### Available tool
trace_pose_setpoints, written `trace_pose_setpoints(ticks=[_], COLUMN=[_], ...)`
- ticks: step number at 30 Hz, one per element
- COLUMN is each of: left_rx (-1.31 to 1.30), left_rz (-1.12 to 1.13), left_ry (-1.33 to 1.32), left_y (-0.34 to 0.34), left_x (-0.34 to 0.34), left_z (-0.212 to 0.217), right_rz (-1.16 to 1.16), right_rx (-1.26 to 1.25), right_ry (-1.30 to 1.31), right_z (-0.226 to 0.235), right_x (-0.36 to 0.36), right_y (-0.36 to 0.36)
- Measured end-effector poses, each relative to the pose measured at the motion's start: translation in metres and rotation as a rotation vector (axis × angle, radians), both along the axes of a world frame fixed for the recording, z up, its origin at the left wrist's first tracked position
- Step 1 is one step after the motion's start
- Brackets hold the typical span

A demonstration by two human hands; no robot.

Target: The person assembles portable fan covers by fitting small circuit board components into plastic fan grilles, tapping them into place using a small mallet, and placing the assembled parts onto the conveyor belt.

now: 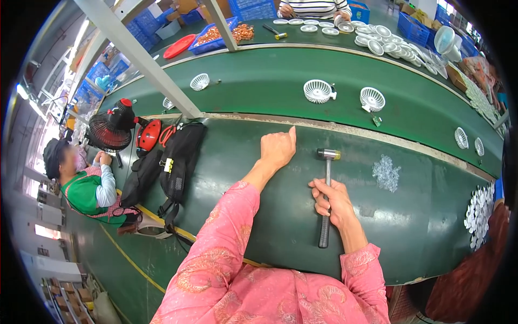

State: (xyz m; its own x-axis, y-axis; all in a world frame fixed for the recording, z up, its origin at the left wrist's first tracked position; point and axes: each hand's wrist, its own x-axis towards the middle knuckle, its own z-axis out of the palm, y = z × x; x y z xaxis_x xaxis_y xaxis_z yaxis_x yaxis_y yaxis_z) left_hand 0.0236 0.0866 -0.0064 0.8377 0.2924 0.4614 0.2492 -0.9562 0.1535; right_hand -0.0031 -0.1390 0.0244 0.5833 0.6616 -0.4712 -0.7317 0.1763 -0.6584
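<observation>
As bent fingers of the right hand (338, 203) close with the thumb around the handle of a hammer (328, 171), just right of the frame's centre, the left hand (275, 149) is folded into a fist near the middle, its thumb sticking up; whether anything lies inside that fist cannot be told. The hammer's head, black with a yellowish end, is toward the top of the frame. On the green workbench (286, 227), a heap of small clear plastic pieces (386, 173) lies right of the hammer, and white pieces (479, 217) crowd the far right. Left of centre, a black bag (184, 154) lies near a black-and-red fan (110, 130). Across the upper frame, white round grilles (317, 92) dot a green conveyor belt (259, 81). A co-worker in green (82, 193) appears at far left; another in a striped top (313, 7) stands out at top, behind white discs (309, 28).
</observation>
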Motion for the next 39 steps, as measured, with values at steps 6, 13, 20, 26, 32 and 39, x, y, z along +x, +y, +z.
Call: trace_pose_setpoints(ticks=[6, 13, 20, 26, 32, 39], left_rx=[0.005, 0.013, 0.006, -0.064, -0.11, -0.115], left_rz=[-0.027, -0.058, -0.058, -0.092, -0.092, -0.121], left_ry=[0.007, -0.088, -0.089, -0.075, -0.061, -0.134], left_y=[0.0017, 0.003, 0.0033, 0.0013, 0.0042, 0.0061], left_x=[-0.0017, -0.0017, -0.0054, -0.0026, -0.0043, -0.0038], left_z=[0.0024, -0.0002, 0.0013, -0.0004, -0.0017, -0.0034], right_rz=[0.023, 0.033, 0.041, 0.033, 0.024, 0.008], right_rx=[-0.015, -0.032, -0.066, -0.086, -0.089, -0.09], right_ry=[-0.01, -0.018, -0.026, -0.039, -0.032, -0.035], right_z=[0.0026, 0.0036, 0.0058, 0.0046, 0.0017, 0.0001], right_x=[0.002, 0.0008, -0.0008, -0.0011, -0.0018, -0.0027], right_y=[-0.0004, 0.001, 0.002, -0.0021, -0.0007, -0.0002])
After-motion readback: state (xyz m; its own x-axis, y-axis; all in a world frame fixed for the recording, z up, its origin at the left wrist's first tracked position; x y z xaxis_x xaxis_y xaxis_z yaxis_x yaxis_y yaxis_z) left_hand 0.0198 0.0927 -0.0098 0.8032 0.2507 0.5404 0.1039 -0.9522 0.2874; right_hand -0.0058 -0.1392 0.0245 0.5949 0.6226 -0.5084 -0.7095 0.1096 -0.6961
